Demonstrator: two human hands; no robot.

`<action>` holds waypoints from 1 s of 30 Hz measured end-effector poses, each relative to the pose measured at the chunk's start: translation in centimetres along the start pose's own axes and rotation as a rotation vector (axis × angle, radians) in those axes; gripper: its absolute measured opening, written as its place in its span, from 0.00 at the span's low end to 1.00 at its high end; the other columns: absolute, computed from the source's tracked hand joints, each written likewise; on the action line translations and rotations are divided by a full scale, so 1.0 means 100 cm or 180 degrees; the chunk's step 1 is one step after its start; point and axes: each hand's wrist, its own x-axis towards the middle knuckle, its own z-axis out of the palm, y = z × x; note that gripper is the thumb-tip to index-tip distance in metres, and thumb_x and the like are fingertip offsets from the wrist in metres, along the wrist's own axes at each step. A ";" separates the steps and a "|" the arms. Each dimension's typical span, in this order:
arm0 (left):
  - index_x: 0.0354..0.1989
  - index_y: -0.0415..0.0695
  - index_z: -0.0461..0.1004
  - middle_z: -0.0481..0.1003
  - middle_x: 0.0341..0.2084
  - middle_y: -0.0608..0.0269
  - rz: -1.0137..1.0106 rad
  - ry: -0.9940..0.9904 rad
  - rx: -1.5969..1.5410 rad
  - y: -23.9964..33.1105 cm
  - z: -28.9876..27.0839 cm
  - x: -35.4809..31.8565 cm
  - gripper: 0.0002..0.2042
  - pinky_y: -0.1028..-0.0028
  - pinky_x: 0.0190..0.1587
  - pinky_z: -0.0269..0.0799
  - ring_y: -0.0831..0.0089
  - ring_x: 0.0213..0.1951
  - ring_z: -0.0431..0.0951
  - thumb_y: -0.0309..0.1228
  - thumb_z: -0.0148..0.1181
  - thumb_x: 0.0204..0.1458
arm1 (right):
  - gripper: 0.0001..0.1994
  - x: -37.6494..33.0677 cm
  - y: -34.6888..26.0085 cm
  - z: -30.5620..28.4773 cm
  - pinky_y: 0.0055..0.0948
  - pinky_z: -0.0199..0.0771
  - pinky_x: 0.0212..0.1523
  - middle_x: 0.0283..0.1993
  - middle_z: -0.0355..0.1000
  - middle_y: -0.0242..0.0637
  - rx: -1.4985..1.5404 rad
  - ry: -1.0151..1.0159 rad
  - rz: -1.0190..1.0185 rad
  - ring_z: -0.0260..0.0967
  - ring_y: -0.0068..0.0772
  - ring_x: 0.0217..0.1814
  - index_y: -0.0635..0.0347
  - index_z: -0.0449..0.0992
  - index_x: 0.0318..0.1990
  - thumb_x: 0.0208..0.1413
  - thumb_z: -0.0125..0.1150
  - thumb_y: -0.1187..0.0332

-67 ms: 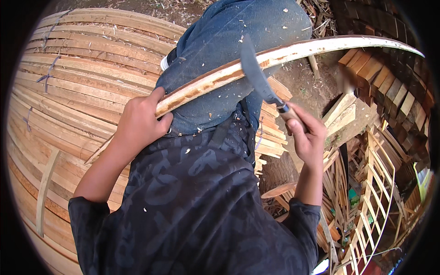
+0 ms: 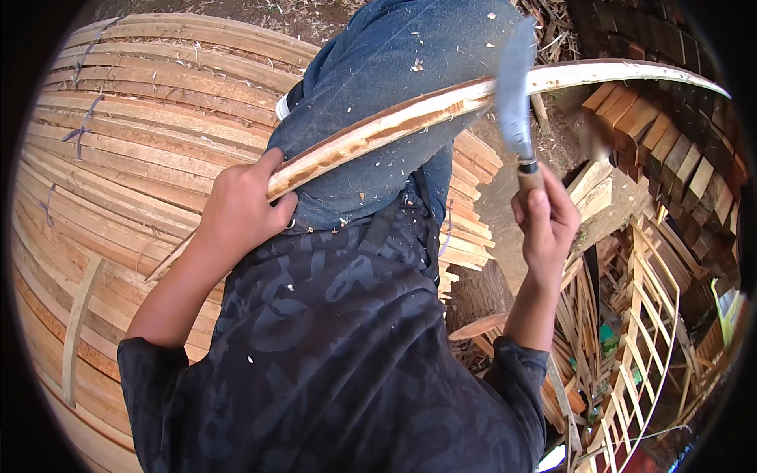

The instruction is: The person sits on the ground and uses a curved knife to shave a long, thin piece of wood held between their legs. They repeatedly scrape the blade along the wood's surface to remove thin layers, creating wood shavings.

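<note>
A long wooden strip (image 2: 378, 132) lies across my jeans-covered leg, pale on its cut face with patches of brown left. My left hand (image 2: 246, 197) is closed round it near the left, and a thin end sticks out past my wrist. In my right hand (image 2: 546, 221) I grip the wooden handle of a broad-bladed knife (image 2: 516, 91). Its blade points up and away from me and crosses over the strip, slightly blurred; whether it touches the wood I cannot tell. Small shavings dot my jeans (image 2: 430, 39) and shirt.
Stacked wooden strips (image 2: 142, 142), tied in bundles, fill the left side. At the right stand a pile of cut wooden blocks (image 2: 670, 146) and a slatted wooden frame (image 2: 643, 347) among scrap sticks. A log (image 2: 477, 299) is beside my right forearm.
My right hand has moved right and a little away from me, carrying the knife along the strip toward its far end. The blade has turned more upright. My left hand stays put.
</note>
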 end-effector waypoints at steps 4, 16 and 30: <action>0.34 0.35 0.70 0.72 0.19 0.41 -0.0012 0.0016 -0.0036 0.003 -0.001 0.001 0.12 0.59 0.31 0.71 0.44 0.27 0.76 0.25 0.59 0.39 | 0.16 0.004 -0.018 0.000 0.18 0.66 0.29 0.30 0.75 0.34 -0.0342 -0.0682 0.0290 0.68 0.18 0.26 0.63 0.76 0.51 0.55 0.63 0.70; 0.45 0.33 0.71 0.73 0.18 0.42 0.0098 0.0059 0.0187 -0.001 0.003 -0.003 0.22 0.58 0.32 0.73 0.47 0.25 0.77 0.30 0.65 0.39 | 0.18 -0.001 -0.005 -0.011 0.16 0.60 0.22 0.27 0.70 0.31 0.0422 0.0425 0.0383 0.63 0.15 0.23 0.68 0.70 0.57 0.62 0.55 0.69; 0.43 0.35 0.70 0.72 0.17 0.43 0.0156 0.0079 0.0191 -0.002 0.002 -0.002 0.21 0.57 0.31 0.72 0.47 0.24 0.76 0.31 0.66 0.39 | 0.16 -0.016 -0.017 0.008 0.16 0.62 0.24 0.25 0.70 0.31 -0.0564 -0.0291 0.0325 0.64 0.15 0.23 0.67 0.72 0.54 0.59 0.58 0.73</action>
